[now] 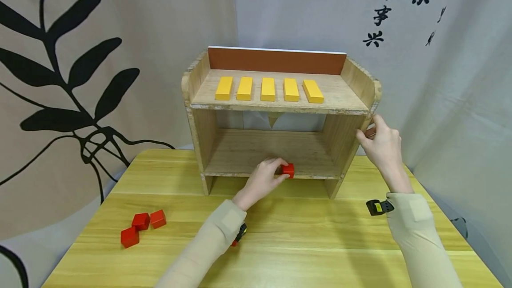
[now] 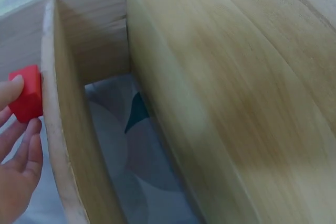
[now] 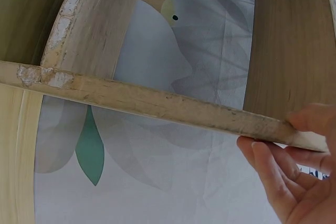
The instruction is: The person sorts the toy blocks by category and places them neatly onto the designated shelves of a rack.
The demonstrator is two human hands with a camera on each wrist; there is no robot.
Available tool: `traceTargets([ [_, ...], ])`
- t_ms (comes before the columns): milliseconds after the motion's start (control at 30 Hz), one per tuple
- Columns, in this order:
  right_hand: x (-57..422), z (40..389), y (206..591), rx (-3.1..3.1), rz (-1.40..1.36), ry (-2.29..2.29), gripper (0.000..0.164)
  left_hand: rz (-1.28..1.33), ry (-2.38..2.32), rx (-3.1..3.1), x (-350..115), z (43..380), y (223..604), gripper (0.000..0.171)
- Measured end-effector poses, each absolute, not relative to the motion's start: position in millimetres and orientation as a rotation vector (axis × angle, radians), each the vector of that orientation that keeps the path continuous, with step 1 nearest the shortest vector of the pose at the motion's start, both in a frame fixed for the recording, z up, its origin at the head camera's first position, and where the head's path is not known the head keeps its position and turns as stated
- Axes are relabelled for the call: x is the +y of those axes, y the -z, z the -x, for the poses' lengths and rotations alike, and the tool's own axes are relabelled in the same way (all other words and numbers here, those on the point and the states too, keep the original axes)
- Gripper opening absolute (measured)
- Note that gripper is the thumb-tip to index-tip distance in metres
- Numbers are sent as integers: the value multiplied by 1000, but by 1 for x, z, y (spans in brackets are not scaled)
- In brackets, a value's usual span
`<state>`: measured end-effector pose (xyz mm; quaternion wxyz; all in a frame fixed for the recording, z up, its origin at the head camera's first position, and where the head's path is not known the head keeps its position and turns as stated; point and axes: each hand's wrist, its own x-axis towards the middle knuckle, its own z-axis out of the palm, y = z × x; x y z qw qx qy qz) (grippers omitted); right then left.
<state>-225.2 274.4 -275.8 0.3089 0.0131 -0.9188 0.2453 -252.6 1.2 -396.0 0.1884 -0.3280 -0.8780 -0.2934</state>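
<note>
My left hand [image 1: 262, 177] pinches a red block [image 1: 288, 170] between thumb and fingers at the front edge of the wooden shelf's [image 1: 276, 146] lower board. In the left wrist view the red block [image 2: 27, 93] is beside that board's edge, with the fingers [image 2: 26, 156] below it and the thumb above. My right hand [image 1: 382, 146] grips the edge of the shelf's right side panel [image 1: 348, 137]. The right wrist view has thumb and fingers on opposite sides of that panel edge [image 3: 173, 107]. Several yellow blocks [image 1: 268, 89] lie in a row on the upper board.
Three red blocks [image 1: 141, 221] sit together on the left of the wooden table [image 1: 312, 243]. Another bit of red [image 1: 234, 243] shows beneath my left forearm, mostly hidden. Behind the table hangs a curtain [image 1: 296, 8] with black leaf prints and writing.
</note>
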Motion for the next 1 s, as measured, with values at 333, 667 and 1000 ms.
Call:
traceTargets([
  [333, 274, 225, 276, -2420, -37, -647, 24, 953, 383, -2158, 1, 252, 403, 12],
  [667, 274, 225, 276, -2425, -30, -649, 24, 1009, 95, -2171, 5, 248, 410, 31],
  [1000, 274, 225, 276, -2412, -42, -649, 22, 1004, -53, -2329, 26, 244, 411, 48],
])
